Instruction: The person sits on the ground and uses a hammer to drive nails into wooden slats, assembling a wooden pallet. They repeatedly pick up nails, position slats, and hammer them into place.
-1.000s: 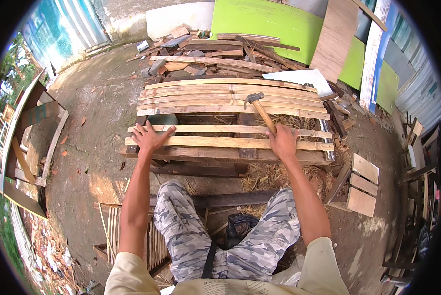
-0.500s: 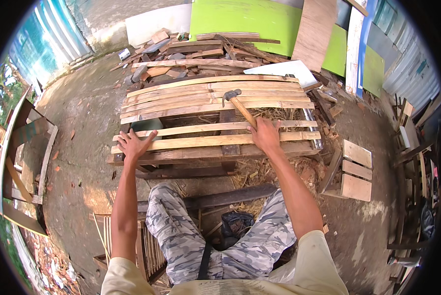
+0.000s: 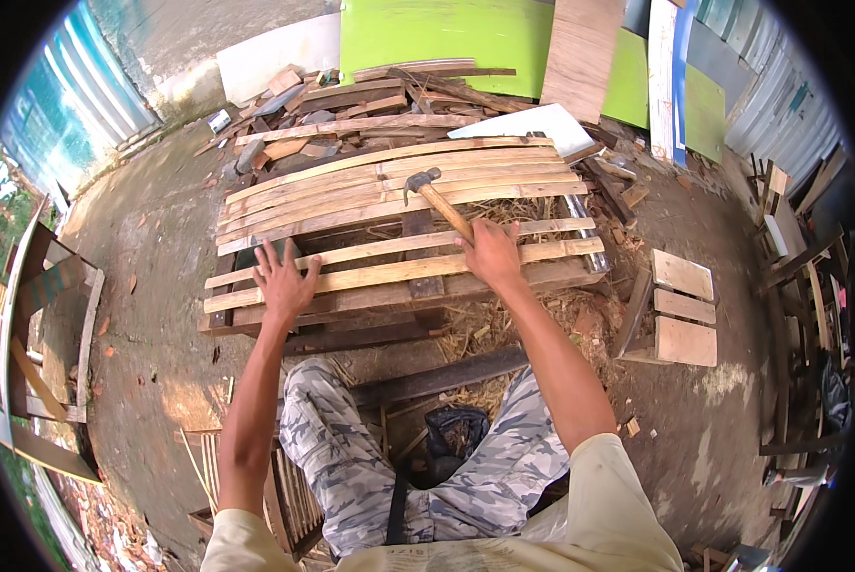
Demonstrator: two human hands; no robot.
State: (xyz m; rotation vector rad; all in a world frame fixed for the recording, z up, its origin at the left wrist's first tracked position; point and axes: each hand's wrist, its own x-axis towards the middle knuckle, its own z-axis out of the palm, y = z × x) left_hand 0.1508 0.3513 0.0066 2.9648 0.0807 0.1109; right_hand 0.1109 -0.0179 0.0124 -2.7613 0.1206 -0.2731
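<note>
Over the last second the left hand (image 3: 287, 286) has shifted inward from the left ends of the two near slats (image 3: 380, 277), leaving more of those ends bare. It lies at 9 o'clock in the view, palm down, fingers spread over the pair. The right hand (image 3: 496, 255), at 2 o'clock, has kept its place toward the slats' right half, closed round the lower handle of the hammer (image 3: 446, 211). The hammer's head is above the back slats (image 3: 351, 194), its handle pointing to 11 o'clock. The slats look to lie in the same order as before, so the change seems to be in the hand's placing rather than in the wood; the view has also swung, carrying the bench (image 3: 360, 303) leftward and tilting it. How hard either hand presses is hard to tell from above.

The slats are long, pale, bamboo-like strips with darker joints, the back ones set nearly edge to edge, a wide gap before the near pair. The bench is dark, rough, square-edged timber. The hammer pairs a smooth tan wooden handle with a dull metal claw head. Dry, tangled straw (image 3: 484, 336) lies at 4 o'clock; a jagged scrap pile (image 3: 351, 100) at 11; a flat, lime-green panel (image 3: 446, 38) at 12; three pale boards (image 3: 685, 307) at 3; a crumpled black bag (image 3: 454, 434) at 6.
</note>
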